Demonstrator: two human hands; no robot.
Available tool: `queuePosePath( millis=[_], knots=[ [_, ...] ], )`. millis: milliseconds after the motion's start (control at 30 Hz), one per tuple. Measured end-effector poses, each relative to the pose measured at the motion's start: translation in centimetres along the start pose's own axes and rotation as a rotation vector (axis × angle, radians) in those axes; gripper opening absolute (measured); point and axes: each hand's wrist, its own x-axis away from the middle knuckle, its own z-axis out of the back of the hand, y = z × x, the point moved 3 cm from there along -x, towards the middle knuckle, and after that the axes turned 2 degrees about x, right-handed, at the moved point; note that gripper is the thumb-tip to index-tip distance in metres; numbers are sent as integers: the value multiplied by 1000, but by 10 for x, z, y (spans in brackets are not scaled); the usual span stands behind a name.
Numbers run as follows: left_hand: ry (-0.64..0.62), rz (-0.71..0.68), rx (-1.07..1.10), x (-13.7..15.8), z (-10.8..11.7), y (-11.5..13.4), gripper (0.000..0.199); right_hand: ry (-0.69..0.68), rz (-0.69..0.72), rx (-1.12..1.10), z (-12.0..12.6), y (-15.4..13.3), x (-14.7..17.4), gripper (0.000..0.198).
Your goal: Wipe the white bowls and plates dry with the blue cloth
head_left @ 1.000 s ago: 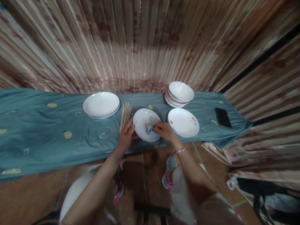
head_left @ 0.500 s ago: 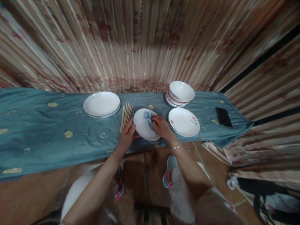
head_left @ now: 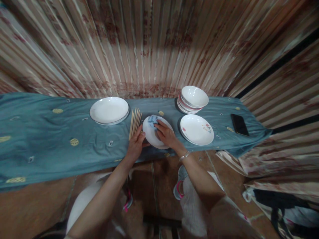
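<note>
A white plate (head_left: 152, 138) is held by its left edge in my left hand (head_left: 136, 143), thumb at the rim and fingers partly hidden beneath. My right hand (head_left: 166, 133) presses a crumpled light-blue cloth (head_left: 152, 121) onto the plate's upper face, near the far rim. Just left of the plate lies a row of wooden chopsticks (head_left: 135, 121), close to my left fingers. To the right sits a small stack of white plates with a flower print (head_left: 196, 129).
Behind the flowered plates stands a stack of bowls (head_left: 194, 96). Larger white plates (head_left: 109, 110) lie left of the chopsticks. A black phone (head_left: 239, 124) rests near the right end of the blue tablecloth (head_left: 54, 142). A pleated curtain (head_left: 139, 49) hangs behind the table.
My right hand has slid the cloth left and toward the plate's far rim, its fingers now more stretched out. My left hand keeps its hold on the plate.
</note>
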Motion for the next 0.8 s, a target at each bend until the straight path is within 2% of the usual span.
queuePosePath(
  millis=[400,800],
  knots=[
    [32,30,-5,0,1,-2,53,-140,121,-321,3,-30,7,31],
    [36,30,-47,-2,3,-3,51,-188,31,-347,19,-38,20,27]
  ],
)
